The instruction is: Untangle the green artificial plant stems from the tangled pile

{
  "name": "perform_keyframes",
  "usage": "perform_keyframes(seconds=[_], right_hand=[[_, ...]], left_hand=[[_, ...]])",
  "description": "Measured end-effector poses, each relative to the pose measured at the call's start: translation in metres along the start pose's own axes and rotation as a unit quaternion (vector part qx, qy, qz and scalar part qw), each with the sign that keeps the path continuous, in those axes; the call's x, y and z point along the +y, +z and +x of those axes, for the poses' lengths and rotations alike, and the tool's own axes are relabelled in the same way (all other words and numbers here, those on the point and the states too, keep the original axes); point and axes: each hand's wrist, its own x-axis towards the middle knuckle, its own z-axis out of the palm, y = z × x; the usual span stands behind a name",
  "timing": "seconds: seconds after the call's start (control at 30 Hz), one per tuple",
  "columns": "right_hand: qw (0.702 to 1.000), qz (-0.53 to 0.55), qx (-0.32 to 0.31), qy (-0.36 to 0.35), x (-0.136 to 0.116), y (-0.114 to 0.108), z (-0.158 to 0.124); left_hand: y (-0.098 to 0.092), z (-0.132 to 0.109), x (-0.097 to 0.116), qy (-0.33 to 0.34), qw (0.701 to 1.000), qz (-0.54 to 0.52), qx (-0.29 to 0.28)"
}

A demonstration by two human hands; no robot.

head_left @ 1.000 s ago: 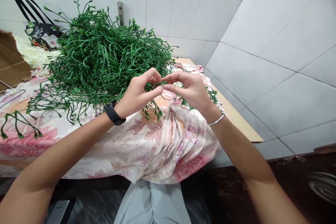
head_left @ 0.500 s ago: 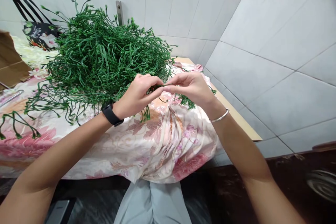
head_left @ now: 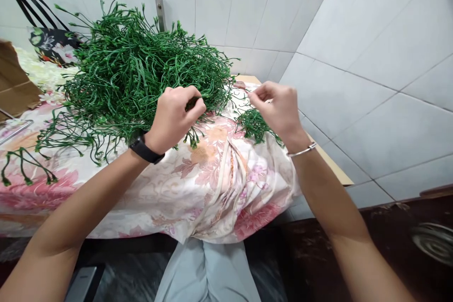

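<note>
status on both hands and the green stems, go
Left hand shut on one green sprig by the stem pile. Right hand pinching a second sprig. Nothing between them.

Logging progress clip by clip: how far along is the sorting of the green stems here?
Done: one small green bunch lies apart on the floral cloth by the right hand, whose fingertips are pinched together. In hand: the left hand grips a stem at the edge of the big pile. Left: nearly all of that pile.
</note>
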Motion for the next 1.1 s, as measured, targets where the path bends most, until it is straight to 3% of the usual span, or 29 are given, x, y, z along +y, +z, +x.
perform_keyframes(seconds=[0.17,0.3,0.4,0.5,0.6,0.73,0.87,0.93,1.1], right_hand=[[0.994,-0.061,-0.011,0.091,0.038,-0.023,0.021],[0.982,-0.073,-0.1,0.145,0.047,-0.026,0.023],[0.971,-0.109,-0.162,0.137,0.045,-0.024,0.02],[0.966,-0.158,-0.156,0.133,0.04,-0.022,0.018],[0.972,-0.157,-0.108,0.137,0.034,-0.019,0.016],[0.996,0.019,-0.061,0.067,0.022,-0.01,0.013],[0.962,0.231,-0.145,-0.014,-0.004,0.002,0.003],[0.952,0.257,-0.16,-0.048,-0.016,0.007,-0.004],[0.965,0.208,-0.102,-0.127,-0.027,0.012,-0.014]], left_hand=[[-0.008,0.007,-0.002,-0.054,0.977,-0.198,-0.057],[-0.005,0.007,-0.001,-0.099,0.954,-0.273,-0.077],[-0.005,0.006,-0.001,-0.122,0.935,-0.321,-0.086],[-0.004,0.006,-0.004,-0.122,0.928,-0.344,-0.075],[-0.002,0.007,-0.006,-0.12,0.933,-0.334,-0.059],[-0.001,0.006,-0.006,-0.116,0.919,-0.372,-0.059],[-0.001,0.005,-0.003,-0.08,0.909,-0.407,-0.041],[-0.001,0.004,-0.002,-0.07,0.911,-0.404,-0.043],[-0.001,0.003,0.001,-0.069,0.914,-0.395,-0.067]])
